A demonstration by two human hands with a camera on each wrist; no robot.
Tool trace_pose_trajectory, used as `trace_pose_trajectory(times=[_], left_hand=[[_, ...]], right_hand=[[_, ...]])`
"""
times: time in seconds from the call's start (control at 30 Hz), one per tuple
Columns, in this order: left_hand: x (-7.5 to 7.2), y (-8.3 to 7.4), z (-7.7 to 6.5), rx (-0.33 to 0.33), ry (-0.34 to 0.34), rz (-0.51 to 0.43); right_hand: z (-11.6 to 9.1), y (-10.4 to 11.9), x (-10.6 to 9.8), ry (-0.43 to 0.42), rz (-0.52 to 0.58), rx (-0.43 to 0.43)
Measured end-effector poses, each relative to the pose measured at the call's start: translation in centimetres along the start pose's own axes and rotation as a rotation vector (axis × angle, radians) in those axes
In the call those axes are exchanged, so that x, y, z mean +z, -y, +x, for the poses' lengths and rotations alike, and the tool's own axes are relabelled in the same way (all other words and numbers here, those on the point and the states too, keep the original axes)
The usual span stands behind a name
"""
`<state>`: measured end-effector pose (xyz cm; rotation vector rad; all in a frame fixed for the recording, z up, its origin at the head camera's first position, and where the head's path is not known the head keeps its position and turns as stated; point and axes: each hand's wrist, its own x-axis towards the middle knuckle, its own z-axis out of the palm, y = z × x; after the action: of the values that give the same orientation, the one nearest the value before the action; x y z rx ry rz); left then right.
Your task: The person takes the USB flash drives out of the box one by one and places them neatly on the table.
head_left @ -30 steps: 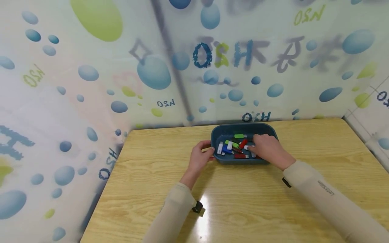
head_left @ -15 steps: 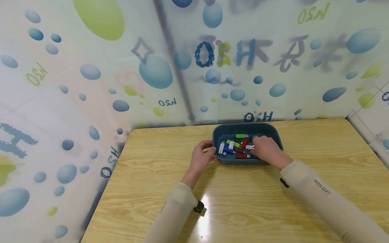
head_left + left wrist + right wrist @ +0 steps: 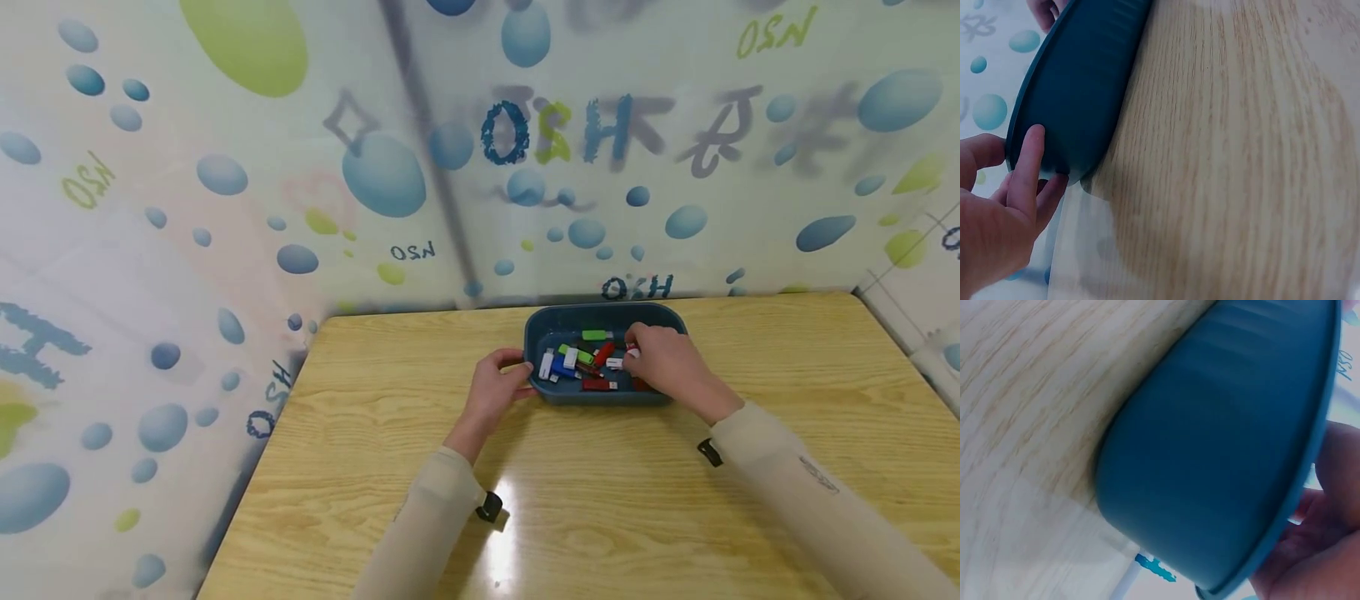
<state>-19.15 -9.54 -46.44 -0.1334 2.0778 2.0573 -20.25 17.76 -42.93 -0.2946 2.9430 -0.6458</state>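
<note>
A dark blue plastic tray point(image 3: 604, 399) stands on the wooden table, with several USB sticks lying loose in it. Among them are a green stick point(image 3: 596, 335), a dark red stick point(image 3: 597, 385) and a white stick point(image 3: 547, 365). My left hand point(image 3: 495, 386) grips the tray's left end, thumb at the rim and fingers against the outer wall, as the left wrist view also shows. Over the tray's right side, my right hand point(image 3: 671, 367) pinches a small white USB stick point(image 3: 633, 353), mostly hidden by the fingers. In the right wrist view the tray's wall hides the fingertips.
The table point(image 3: 360, 433) has a pale wood-grain top and a bright reflection near the front. A patterned wall sheet point(image 3: 465, 200) with blue and green drops rises right behind the tray and along the left side.
My right hand has risen a little from the tray's bottom and shifted slightly right, with the white stick at its fingertips. The left hand keeps its grip on the tray.
</note>
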Motion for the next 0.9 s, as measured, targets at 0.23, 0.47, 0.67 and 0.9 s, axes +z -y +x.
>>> trace_pose_trajectory(times=[0.23, 0.47, 0.67, 0.9], left_hand=[[0.1, -0.4, 0.1, -0.046, -0.025, 0.004], [-0.1, -0.8, 0.1, -0.075, -0.056, 0.015], [-0.2, -0.5, 0.3, -0.092, -0.072, -0.002], [-0.1, -0.3, 0.5, -0.080, -0.088, -0.048]], right_hand=[[-1.5, 0.1, -1.2, -0.068, 0.028, -0.025], [-3.3, 0.5, -2.0, -0.119, 0.065, -0.051], [-5.1, 0.6, -2.0, -0.138, 0.082, -0.065], [-7.0, 0.4, -1.5, -0.137, 0.089, -0.042]])
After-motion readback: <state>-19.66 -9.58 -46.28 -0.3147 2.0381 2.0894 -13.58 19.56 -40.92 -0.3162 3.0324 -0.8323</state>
